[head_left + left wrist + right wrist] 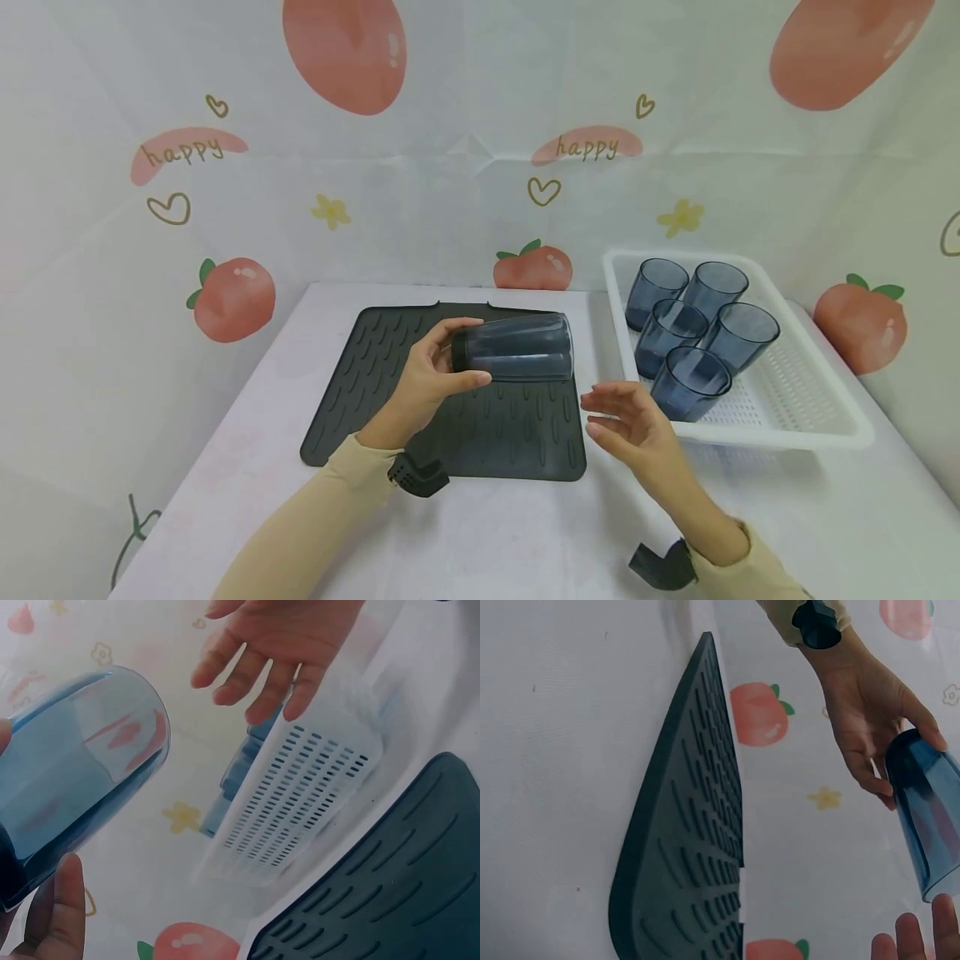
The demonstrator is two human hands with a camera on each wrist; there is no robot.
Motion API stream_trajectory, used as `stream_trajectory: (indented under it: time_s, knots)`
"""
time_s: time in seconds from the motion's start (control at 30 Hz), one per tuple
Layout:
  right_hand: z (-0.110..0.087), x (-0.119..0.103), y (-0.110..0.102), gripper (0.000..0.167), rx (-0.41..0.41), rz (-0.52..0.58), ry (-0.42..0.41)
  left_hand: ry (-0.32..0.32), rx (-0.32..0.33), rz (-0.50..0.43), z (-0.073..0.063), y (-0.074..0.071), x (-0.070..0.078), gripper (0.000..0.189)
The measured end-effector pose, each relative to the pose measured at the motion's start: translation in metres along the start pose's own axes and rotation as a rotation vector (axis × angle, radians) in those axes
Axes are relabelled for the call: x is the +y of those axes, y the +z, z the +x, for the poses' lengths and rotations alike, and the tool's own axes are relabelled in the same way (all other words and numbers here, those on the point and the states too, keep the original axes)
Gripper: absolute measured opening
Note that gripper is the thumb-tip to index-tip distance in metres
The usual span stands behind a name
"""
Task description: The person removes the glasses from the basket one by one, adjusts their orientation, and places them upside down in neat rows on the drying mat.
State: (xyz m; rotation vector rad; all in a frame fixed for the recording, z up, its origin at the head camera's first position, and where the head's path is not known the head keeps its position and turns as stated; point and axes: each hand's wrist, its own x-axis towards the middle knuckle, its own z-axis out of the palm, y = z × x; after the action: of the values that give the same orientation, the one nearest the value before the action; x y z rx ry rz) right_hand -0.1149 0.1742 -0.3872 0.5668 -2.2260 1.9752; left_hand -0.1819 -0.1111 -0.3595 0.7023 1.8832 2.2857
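A backdrop [450,200] — printed fruit [235,302], yellow flowers [332,212] — hangs behind a white table [510,533].

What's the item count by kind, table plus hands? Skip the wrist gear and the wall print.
Blue glasses: 6 (5 in the white basket, 1 in the left hand)
White basket: 1
Dark ridged mat: 1
Total: 8
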Motion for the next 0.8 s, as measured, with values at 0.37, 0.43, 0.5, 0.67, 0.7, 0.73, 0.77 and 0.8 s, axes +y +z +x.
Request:
stream_trajectory:
  time_s: [0.37,0.43,0.5,0.67,0.7,0.73,0.77,0.8]
  knots:
    - [-0.004,0.011,0.001,0.038,-0.022,-0.014,0.001,-0.025,0.014,0.02,-0.002,-0.001,0.0,0.071]
    - [-0.004,0.013,0.001,0.037,-0.03,-0.023,-0.002,-0.023,0.014,0.029,-0.002,-0.001,0.0,0.071]
    - [-0.004,0.014,0.001,0.037,-0.039,-0.028,-0.006,-0.021,0.016,0.04,-0.001,-0.002,0.0,0.071]
    - [-0.004,0.014,0.003,0.036,-0.047,-0.021,-0.014,-0.015,0.028,0.067,0.0,-0.003,0.001,0.071]
    - [-0.004,0.014,0.003,0.036,-0.048,-0.02,-0.013,-0.014,0.031,0.072,0.0,-0.003,0.002,0.07]
    - [-0.004,0.013,0.004,0.036,-0.049,-0.021,-0.012,-0.011,0.032,0.075,0.0,-0.003,0.002,0.07]
    - [-0.004,0.014,0.004,0.036,-0.049,-0.022,-0.01,-0.01,0.033,0.078,0.0,-0.003,0.003,0.07]
    - [-0.004,0.014,0.004,0.037,-0.051,-0.023,-0.007,-0.01,0.034,0.08,0.0,-0.003,0.003,0.069]
